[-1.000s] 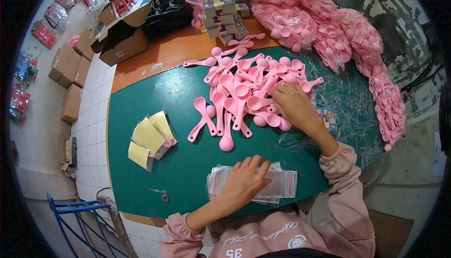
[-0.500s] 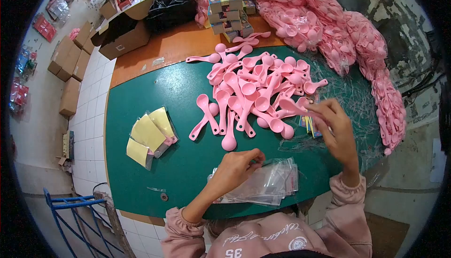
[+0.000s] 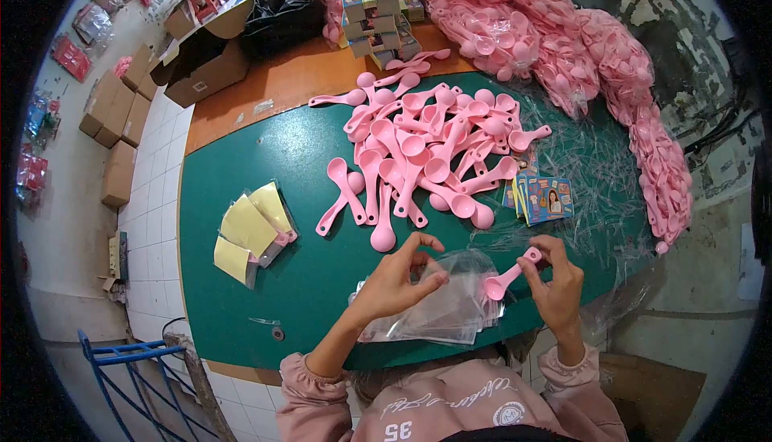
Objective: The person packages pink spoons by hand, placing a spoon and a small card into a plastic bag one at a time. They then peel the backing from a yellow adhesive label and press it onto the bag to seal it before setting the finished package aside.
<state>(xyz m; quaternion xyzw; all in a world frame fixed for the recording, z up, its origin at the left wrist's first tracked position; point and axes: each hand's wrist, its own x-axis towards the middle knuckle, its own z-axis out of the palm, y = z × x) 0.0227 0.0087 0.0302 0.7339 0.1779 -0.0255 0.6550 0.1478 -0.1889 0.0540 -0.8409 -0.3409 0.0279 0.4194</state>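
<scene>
My right hand [image 3: 555, 277] pinches a pink spoon [image 3: 500, 283] by its handle end, bowl pointing left, beside the stack of clear plastic bags [image 3: 434, 313]. Over the left part of that stack is my left hand [image 3: 400, 279], thumb and fingers apart, with nothing visible between them. Beyond both hands lies a heap of loose pink spoons [image 3: 434, 148]. Small printed cards [image 3: 551, 199] are fanned out to the right of the heap. On the left, several filled packets with yellow cards [image 3: 251, 226] overlap on the green table top [image 3: 314, 269].
Bagged pink spoons [image 3: 555, 36] line the far right edge. Bundled card stacks [image 3: 376, 20] and a black bag [image 3: 283, 17] stand at the back, near an open carton [image 3: 207, 68]. A blue metal frame [image 3: 133, 352] is at lower left. Another person is partly visible at top left.
My right hand has drawn the spoon toward me, from the heap to beside the bags, uncovering the printed cards. My left hand has opened its fingers. The view has shifted slightly.
</scene>
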